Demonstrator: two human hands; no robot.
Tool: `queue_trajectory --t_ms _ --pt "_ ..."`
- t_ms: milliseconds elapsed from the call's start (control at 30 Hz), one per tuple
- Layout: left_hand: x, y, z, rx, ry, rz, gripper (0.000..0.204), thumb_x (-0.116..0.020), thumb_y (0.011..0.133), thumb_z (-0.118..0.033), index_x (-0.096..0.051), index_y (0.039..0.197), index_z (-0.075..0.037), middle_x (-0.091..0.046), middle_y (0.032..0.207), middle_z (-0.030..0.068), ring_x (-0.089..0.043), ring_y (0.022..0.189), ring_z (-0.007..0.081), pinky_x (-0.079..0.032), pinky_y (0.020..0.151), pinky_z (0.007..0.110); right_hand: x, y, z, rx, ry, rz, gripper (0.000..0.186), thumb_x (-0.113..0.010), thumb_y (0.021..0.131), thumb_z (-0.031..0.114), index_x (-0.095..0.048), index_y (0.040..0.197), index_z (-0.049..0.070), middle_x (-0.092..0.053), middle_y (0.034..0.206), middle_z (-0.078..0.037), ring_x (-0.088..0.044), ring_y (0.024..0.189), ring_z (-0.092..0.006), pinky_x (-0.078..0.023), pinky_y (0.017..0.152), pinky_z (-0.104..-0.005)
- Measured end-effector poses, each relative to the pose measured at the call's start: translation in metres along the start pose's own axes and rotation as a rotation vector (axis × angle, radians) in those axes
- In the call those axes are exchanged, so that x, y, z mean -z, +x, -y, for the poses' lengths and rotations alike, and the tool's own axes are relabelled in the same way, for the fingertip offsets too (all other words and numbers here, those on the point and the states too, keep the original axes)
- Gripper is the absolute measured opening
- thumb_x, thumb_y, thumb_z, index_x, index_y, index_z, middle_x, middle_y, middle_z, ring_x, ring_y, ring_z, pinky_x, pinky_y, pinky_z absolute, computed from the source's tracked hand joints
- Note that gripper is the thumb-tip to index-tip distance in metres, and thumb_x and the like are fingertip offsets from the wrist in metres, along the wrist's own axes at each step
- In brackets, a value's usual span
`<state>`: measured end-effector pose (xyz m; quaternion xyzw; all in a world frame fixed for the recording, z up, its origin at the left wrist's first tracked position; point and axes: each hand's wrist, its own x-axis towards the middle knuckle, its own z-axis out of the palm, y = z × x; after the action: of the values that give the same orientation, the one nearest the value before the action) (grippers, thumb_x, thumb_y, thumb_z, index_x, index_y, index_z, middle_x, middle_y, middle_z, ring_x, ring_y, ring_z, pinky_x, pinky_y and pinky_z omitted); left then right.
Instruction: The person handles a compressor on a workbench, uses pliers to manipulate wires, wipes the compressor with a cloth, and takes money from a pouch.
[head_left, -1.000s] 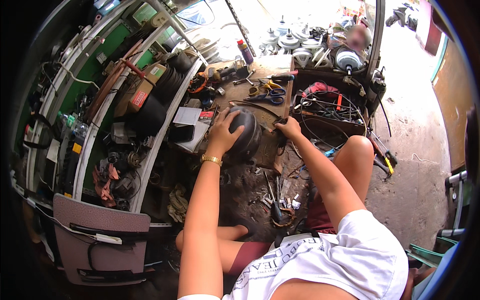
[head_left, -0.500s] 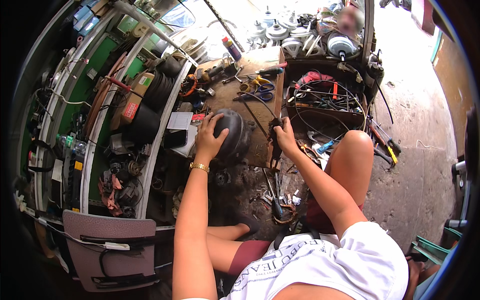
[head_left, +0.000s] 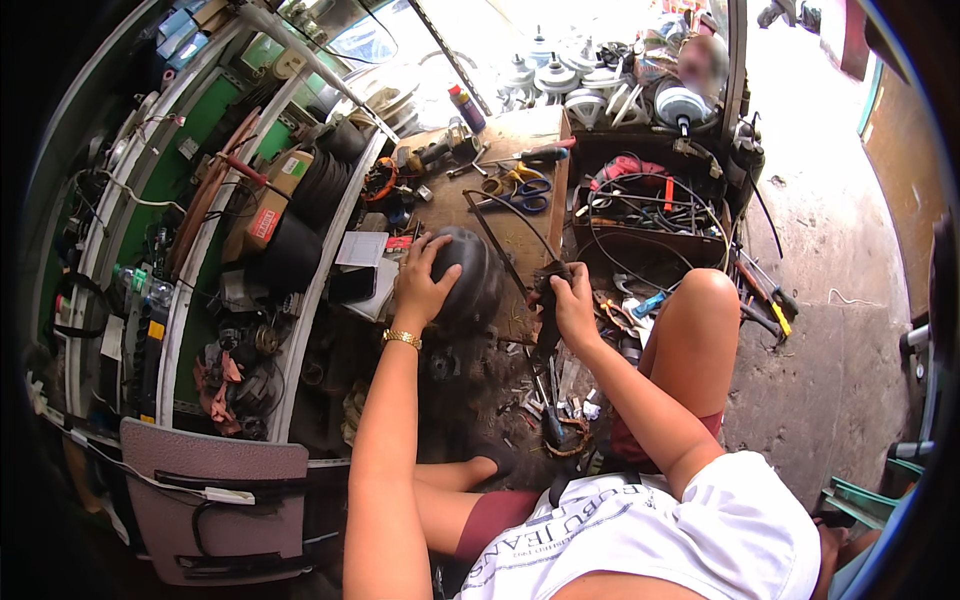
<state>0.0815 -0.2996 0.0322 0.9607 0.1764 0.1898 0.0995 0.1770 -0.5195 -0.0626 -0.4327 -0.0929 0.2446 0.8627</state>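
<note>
My left hand [head_left: 427, 283] is curved over the upper left side of a black domed housing [head_left: 474, 270], its thumb and fingers apart and pressing on it. Dark parts below the dome are partly hidden. In my closed right hand [head_left: 572, 305] is a dark grip that belongs to a hacksaw [head_left: 499, 243]. Its narrow straight strip and thin curved rod meet at the far left tip, above the wooden bench top [head_left: 440, 205]. The hacksaw lies just right of the dome, and I cannot tell whether they touch.
Scissors [head_left: 528, 190], a glue-like bottle [head_left: 466, 108] and hand tools lie on the bench. A tool box [head_left: 655, 238] stands to the right. Metal shelves [head_left: 330, 255] crowd the left. Scraps and a screwdriver [head_left: 553, 425] lie below; more tools [head_left: 770, 300] rest beside my knee.
My right hand has drawn slightly nearer to me, and the hacksaw's far tip now lies further left. My left hand stays on the dome, which sits slightly lower in view.
</note>
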Motion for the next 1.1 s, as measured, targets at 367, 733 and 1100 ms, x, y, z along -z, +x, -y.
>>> queue_trajectory --t_ms 367,733,1100 --pt "0.001 -0.004 -0.004 0.027 -0.019 -0.034 0.05 -0.07 0.083 -0.037 -0.063 0.13 -0.02 -0.054 0.141 0.0118 -0.049 0.131 0.0365 -0.041 0.108 0.046 -0.001 0.0 0.011 -0.078 0.005 0.036 0.044 -0.04 0.097 0.006 -0.035 0.139 0.015 -0.059 0.091 -0.014 -0.067 0.073 -0.0243 -0.056 0.051 -0.0348" --pt "-0.005 -0.01 0.005 0.051 -0.022 -0.087 0.054 -0.072 0.081 -0.045 -0.063 0.13 -0.025 -0.053 0.144 0.0067 -0.049 0.131 0.0342 -0.045 0.105 0.05 -0.017 -0.002 0.009 -0.209 -0.041 0.073 0.043 -0.045 0.101 0.006 -0.034 0.139 0.02 -0.059 0.09 -0.012 -0.066 0.073 -0.0209 -0.057 0.057 -0.0386" --pt "-0.006 0.001 0.001 0.064 0.031 0.005 0.052 -0.069 0.084 -0.044 -0.058 0.131 -0.024 -0.053 0.138 0.0058 -0.051 0.126 0.0372 -0.046 0.101 0.052 0.003 0.016 0.016 -0.165 -0.113 0.04 0.039 -0.042 0.108 0.024 -0.045 0.147 0.022 -0.064 0.088 -0.008 -0.068 0.07 -0.0186 -0.056 0.051 -0.0358"
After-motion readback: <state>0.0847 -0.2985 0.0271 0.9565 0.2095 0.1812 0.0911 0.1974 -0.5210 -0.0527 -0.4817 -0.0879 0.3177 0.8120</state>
